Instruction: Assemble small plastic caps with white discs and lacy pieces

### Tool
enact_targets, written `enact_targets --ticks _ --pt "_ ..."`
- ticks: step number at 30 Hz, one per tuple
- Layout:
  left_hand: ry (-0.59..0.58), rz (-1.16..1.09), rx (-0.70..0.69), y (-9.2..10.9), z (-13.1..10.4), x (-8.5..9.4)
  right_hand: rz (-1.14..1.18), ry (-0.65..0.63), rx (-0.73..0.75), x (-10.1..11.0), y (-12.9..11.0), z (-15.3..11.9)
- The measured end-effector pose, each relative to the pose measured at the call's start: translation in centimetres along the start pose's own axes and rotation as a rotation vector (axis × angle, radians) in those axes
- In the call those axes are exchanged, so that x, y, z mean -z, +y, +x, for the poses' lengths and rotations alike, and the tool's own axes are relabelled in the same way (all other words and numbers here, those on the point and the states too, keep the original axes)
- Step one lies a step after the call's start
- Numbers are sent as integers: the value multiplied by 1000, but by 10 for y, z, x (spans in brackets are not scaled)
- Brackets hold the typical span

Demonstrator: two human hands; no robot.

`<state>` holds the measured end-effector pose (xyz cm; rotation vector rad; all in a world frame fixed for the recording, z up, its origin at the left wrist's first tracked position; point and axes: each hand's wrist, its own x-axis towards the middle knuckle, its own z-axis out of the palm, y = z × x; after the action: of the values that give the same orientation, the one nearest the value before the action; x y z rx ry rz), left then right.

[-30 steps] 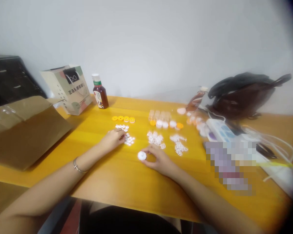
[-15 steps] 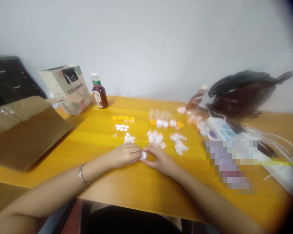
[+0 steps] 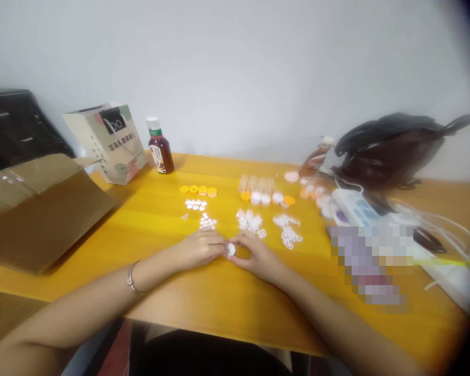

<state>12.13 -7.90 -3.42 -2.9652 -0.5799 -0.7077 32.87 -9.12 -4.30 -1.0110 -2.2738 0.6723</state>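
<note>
A small white round plastic piece (image 3: 231,249) sits between my two hands, close above the table's front part. My left hand (image 3: 201,248) is closed, its fingertips at the left side of the piece and partly hidden. Thumb and forefinger of my right hand (image 3: 256,257) pinch the piece from the right. Just beyond my hands lie small white discs (image 3: 207,221), with more white parts (image 3: 196,204) behind them. Farther right are flat white cut-out pieces (image 3: 249,221) and a second heap of white cut-outs (image 3: 288,230).
Yellow rings (image 3: 198,190) form a row, and clear tubes (image 3: 257,184) lie above white and orange caps (image 3: 265,198). A cardboard box (image 3: 43,209), paper bag (image 3: 115,143) and drink bottle (image 3: 160,151) stand left. A power strip (image 3: 356,209) and dark bag (image 3: 391,151) are right.
Almost nothing differs. Both hands stay at the white piece, with only a very slight shift of the view.
</note>
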Motion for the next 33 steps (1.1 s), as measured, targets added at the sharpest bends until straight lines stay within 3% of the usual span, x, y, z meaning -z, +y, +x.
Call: enact_targets --ticks 4,14,19,22,27,33 --pt "10 -88 63 -5 -3 2 7 4 -10 1 -2 0" --pt "-125 -400 142 -11 0 21 82 0 -27 2 0 1" --pt "-5 -486 427 -6 2 17 122 30 -47 2 -1 1" --pt "-17 -582 608 -3 2 12 181 53 -73 3 -3 1" --pt "-67 -826 709 5 5 5 328 118 -124 1 -6 1" --pt "-10 -1033 817 12 11 7 622 136 -195 -4 -8 0"
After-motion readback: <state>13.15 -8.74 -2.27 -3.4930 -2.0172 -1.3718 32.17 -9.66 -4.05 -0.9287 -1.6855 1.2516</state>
